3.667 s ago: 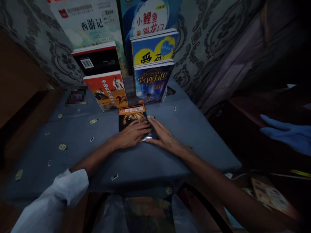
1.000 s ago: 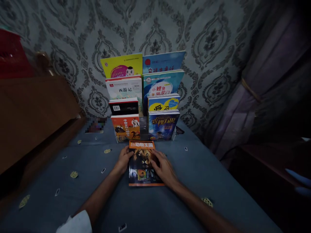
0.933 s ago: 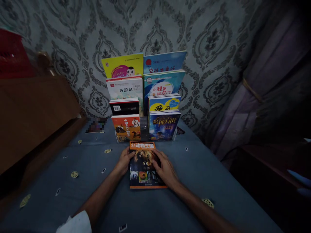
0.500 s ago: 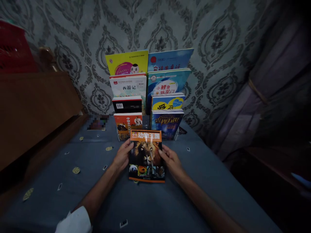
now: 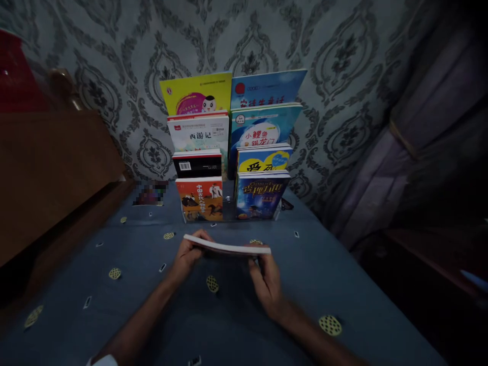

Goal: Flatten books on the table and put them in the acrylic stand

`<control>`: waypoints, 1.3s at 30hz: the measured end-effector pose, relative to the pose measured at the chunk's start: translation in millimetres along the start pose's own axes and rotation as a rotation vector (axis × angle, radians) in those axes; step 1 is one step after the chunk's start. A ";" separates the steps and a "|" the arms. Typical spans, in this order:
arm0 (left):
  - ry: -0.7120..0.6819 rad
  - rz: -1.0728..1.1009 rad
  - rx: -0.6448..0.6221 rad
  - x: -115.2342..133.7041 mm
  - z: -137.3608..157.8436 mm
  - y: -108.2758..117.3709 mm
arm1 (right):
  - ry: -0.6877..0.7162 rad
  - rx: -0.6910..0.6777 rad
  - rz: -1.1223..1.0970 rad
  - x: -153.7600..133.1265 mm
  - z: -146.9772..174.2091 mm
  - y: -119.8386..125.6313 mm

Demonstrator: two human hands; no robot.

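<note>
A thin paperback book (image 5: 226, 248) is held edge-on above the bed, its white page edges facing me and its covers hardly visible. My left hand (image 5: 190, 253) grips its left end, thumb on the near side and fingers behind. At the right end, my right hand (image 5: 266, 277) pinches it between thumb and curled fingers. Just beyond stands a clear tiered rack (image 5: 229, 201) filled with children's books. Its front row has an orange book (image 5: 200, 199) on the left and a dark blue book (image 5: 261, 197) on the right.
A blue patterned sheet (image 5: 152, 315) covers the surface. Behind the rack rises a wall with ornate grey wallpaper (image 5: 251, 46). To the left is a brown wooden headboard (image 5: 57, 173) with a red bag (image 5: 15, 76) on top. A tied curtain (image 5: 375, 162) hangs at the right.
Both hands have tipped the book from its lion cover facing me to edge-on. It has come away from the rack's front, uncovering the lower part of the orange book.
</note>
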State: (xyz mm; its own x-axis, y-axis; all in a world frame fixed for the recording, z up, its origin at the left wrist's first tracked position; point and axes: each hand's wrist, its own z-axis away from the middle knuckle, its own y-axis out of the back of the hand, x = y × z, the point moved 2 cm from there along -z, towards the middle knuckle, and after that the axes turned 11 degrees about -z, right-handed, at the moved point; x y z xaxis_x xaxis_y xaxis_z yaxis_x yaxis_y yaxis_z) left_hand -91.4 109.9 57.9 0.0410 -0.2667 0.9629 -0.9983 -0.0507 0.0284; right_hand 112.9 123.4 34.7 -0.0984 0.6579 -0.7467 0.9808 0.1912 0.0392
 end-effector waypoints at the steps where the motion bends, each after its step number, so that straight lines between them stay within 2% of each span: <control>1: 0.007 -0.020 -0.029 2.5 2.6 0.0 | 0.022 -0.023 0.008 -1.7 2.0 0.6; 6: -0.005 -0.049 -0.152 14.4 9.7 1.8 | 0.066 -0.072 0.061 -12.0 3.4 1.2; 15: -0.023 -0.115 -0.288 25.2 14.9 0.4 | 0.144 -0.033 0.208 -9.6 0.2 -2.9; 21: -0.088 -0.111 -0.250 26.3 10.3 13.1 | 0.178 -0.079 0.324 -10.0 -4.6 -8.4; 28: -0.071 -0.106 -0.178 25.1 1.2 28.2 | 0.076 -0.135 0.264 -2.0 -18.0 -21.2; 34: 0.007 -0.137 -0.016 12.3 -7.7 42.0 | 0.009 -0.177 0.352 -1.1 -33.7 -31.8; 39: -0.010 -0.212 0.077 23.7 -22.6 48.5 | 0.023 -0.166 0.387 2.7 -56.9 -39.5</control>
State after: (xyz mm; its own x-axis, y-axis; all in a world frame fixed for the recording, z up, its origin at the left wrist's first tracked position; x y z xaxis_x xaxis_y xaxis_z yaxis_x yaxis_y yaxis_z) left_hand -139.8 122.9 88.2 0.2499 -0.2521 0.9349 -0.9614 -0.1796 0.2086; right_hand 64.2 159.1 69.0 0.2661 0.7201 -0.6409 0.9060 0.0402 0.4214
